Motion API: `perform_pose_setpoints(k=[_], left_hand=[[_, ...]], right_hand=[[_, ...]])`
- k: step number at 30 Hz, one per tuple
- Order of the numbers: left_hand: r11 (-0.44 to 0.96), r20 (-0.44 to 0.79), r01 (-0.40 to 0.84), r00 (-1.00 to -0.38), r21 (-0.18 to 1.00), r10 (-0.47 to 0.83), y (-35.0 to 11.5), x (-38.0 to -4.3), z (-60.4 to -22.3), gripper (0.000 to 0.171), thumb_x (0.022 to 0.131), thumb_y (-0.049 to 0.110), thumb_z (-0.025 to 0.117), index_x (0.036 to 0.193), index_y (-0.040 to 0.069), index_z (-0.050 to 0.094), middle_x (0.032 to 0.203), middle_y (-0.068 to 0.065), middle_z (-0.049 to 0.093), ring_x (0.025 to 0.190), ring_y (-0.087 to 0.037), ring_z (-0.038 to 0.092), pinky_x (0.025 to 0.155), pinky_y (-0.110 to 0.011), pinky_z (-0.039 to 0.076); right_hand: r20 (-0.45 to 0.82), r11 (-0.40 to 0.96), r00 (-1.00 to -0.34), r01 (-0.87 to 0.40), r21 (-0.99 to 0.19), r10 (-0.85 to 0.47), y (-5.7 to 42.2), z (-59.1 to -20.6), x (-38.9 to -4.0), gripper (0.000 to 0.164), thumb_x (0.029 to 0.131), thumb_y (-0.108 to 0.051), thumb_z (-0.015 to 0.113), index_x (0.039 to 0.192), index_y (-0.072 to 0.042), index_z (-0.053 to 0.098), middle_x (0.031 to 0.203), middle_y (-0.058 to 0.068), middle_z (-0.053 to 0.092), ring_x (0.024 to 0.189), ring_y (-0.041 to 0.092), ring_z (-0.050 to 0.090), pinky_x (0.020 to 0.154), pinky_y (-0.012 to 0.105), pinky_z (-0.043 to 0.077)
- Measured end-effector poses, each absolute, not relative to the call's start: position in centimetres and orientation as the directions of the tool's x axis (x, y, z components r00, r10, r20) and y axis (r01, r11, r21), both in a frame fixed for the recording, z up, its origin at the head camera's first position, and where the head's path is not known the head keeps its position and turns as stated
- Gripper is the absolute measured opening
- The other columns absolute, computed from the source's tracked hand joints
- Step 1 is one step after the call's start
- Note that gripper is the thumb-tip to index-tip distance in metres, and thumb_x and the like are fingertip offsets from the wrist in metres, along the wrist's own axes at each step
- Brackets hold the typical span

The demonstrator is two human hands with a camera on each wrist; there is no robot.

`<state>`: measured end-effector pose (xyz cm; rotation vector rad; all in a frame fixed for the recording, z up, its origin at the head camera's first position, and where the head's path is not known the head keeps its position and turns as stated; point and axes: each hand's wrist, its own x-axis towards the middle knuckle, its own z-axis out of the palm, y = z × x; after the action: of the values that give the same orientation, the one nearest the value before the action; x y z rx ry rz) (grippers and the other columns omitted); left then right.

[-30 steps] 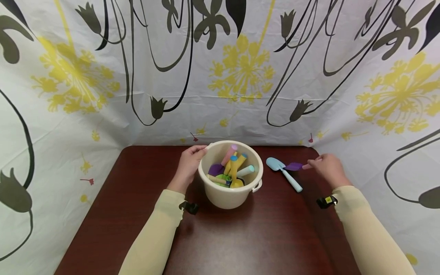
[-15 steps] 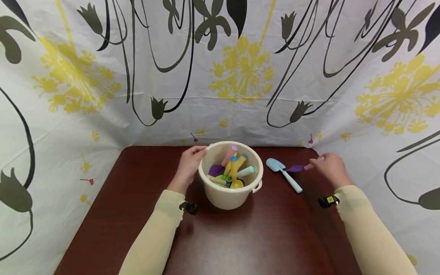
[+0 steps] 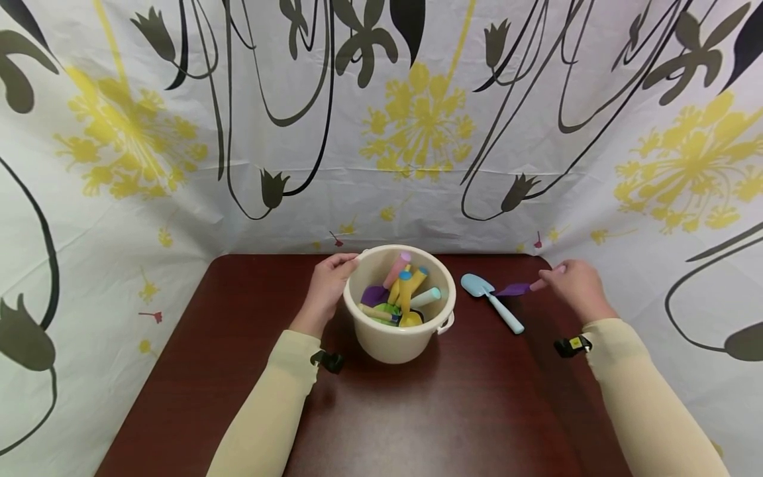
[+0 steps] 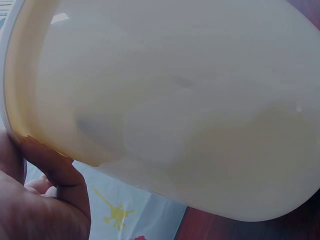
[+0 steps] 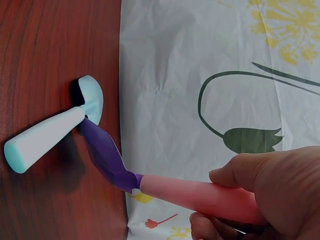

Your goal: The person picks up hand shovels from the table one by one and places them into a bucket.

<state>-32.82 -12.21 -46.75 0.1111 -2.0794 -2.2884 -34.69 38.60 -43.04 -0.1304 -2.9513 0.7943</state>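
In the head view my left hand [image 3: 324,285] pinches the left rim of a cream bucket [image 3: 390,344], thumb and fingers on either side of the edge. The bucket stands upright and holds several small garden tools with coloured handles [image 3: 405,289]. At the right, my right hand [image 3: 576,289] grips the pink handle of a small trowel with a purple blade [image 3: 514,289]. In the right wrist view, that purple blade [image 5: 107,155] points towards a light blue trowel [image 5: 47,137] lying on the table; its tip overlaps the blue trowel's neck, and contact is unclear.
The dark red-brown table [image 3: 429,424] ends close behind the bucket and on the right, under my right hand. A white patterned cloth [image 3: 298,212] hangs round the back and sides. A white lug [image 3: 446,322] juts from the bucket's right side.
My right hand has shifted slightly to the right, drawing the purple trowel a little the same way. The left hand and the bucket have stayed where they were.
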Motion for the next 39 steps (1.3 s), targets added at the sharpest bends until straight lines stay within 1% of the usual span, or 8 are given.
perform_pose_setpoints(k=[5, 11, 17, 23, 26, 29, 35, 39], left_hand=[[-0.096, -0.020, -0.013, -0.997, 0.995, -0.079, -12.3, -32.8, -46.8, 0.026, 0.109, 0.026, 0.074, 0.129, 0.010, 0.080, 0.128, -0.014, 0.077, 0.110, -0.030, 0.075, 0.095, -0.046, 0.065], [-0.091, -0.026, -0.018, -0.996, 0.996, -0.082, -12.2, -32.8, -46.8, 0.026, 0.109, 0.027, 0.074, 0.129, 0.011, 0.080, 0.127, -0.014, 0.077, 0.111, -0.030, 0.075, 0.096, -0.049, 0.064], [-0.091, -0.029, -0.022, -0.996, 0.996, -0.082, -12.2, -32.8, -46.8, 0.027, 0.109, 0.027, 0.074, 0.129, 0.011, 0.080, 0.128, -0.014, 0.076, 0.111, -0.031, 0.075, 0.097, -0.050, 0.064], [-0.103, -0.030, -0.021, -0.996, 0.994, -0.081, -12.1, -32.9, -46.8, 0.027, 0.109, 0.026, 0.075, 0.130, 0.010, 0.080, 0.128, -0.015, 0.076, 0.113, -0.032, 0.075, 0.098, -0.051, 0.063], [-0.109, -0.030, -0.021, -0.997, 0.994, -0.077, -12.1, -32.8, -46.8, 0.028, 0.109, 0.026, 0.075, 0.130, 0.009, 0.080, 0.129, -0.017, 0.076, 0.115, -0.034, 0.074, 0.101, -0.054, 0.062], [-0.114, -0.031, -0.023, -0.997, 0.993, -0.072, -12.1, -32.7, -46.7, 0.028, 0.109, 0.026, 0.075, 0.131, 0.008, 0.079, 0.131, -0.018, 0.075, 0.117, -0.036, 0.074, 0.102, -0.055, 0.061], [-0.107, -0.038, -0.030, -0.997, 0.994, -0.074, -12.2, -32.8, -46.8, 0.029, 0.109, 0.027, 0.075, 0.131, 0.008, 0.079, 0.131, -0.019, 0.075, 0.118, -0.037, 0.073, 0.101, -0.053, 0.062], [-0.101, -0.037, -0.029, -0.997, 0.994, -0.073, -12.2, -32.8, -46.8, 0.031, 0.109, 0.027, 0.075, 0.132, 0.008, 0.079, 0.131, -0.019, 0.074, 0.119, -0.038, 0.073, 0.102, -0.052, 0.062]], right_hand=[[0.103, 0.869, -0.992, 0.013, -0.494, 0.073, 38.4, -42.6, -34.8, 0.045, 0.109, -0.045, 0.063, 0.096, -0.013, 0.091, 0.067, 0.003, 0.062, 0.066, 0.023, 0.041, 0.054, 0.038, 0.037], [0.099, 0.860, -0.993, 0.002, -0.510, 0.061, 37.6, -41.5, -34.5, 0.048, 0.109, -0.050, 0.063, 0.098, -0.012, 0.091, 0.065, 0.004, 0.061, 0.061, 0.020, 0.037, 0.051, 0.038, 0.036], [0.111, 0.846, -0.993, -0.031, -0.532, 0.034, 36.8, -40.4, -33.9, 0.049, 0.110, -0.053, 0.063, 0.100, -0.014, 0.091, 0.055, -0.002, 0.048, 0.052, 0.015, 0.031, 0.046, 0.036, 0.032], [0.168, 0.852, -0.986, -0.073, -0.518, 0.018, 36.1, -39.6, -33.7, 0.048, 0.109, -0.053, 0.064, 0.102, -0.013, 0.091, 0.066, -0.001, 0.064, 0.061, 0.022, 0.041, 0.053, 0.038, 0.037], [0.207, 0.855, -0.978, -0.098, -0.510, 0.011, 35.6, -39.2, -33.6, 0.044, 0.109, -0.047, 0.067, 0.104, -0.010, 0.089, 0.072, -0.001, 0.072, 0.066, 0.023, 0.045, 0.055, 0.038, 0.039], [0.246, 0.852, -0.969, -0.128, -0.508, 0.001, 35.1, -38.6, -33.3, 0.041, 0.108, -0.042, 0.068, 0.105, -0.005, 0.086, 0.078, -0.002, 0.078, 0.065, 0.022, 0.047, 0.055, 0.037, 0.040], [0.288, 0.842, -0.957, -0.181, -0.508, -0.031, 33.9, -37.2, -32.6, 0.038, 0.109, -0.043, 0.068, 0.107, -0.007, 0.080, 0.083, -0.004, 0.082, 0.059, 0.017, 0.042, 0.053, 0.036, 0.037], [0.305, 0.840, -0.951, -0.198, -0.505, -0.041, 33.0, -36.6, -32.2, 0.035, 0.109, -0.041, 0.070, 0.111, -0.007, 0.078, 0.090, -0.002, 0.084, 0.065, 0.018, 0.046, 0.056, 0.034, 0.039]])
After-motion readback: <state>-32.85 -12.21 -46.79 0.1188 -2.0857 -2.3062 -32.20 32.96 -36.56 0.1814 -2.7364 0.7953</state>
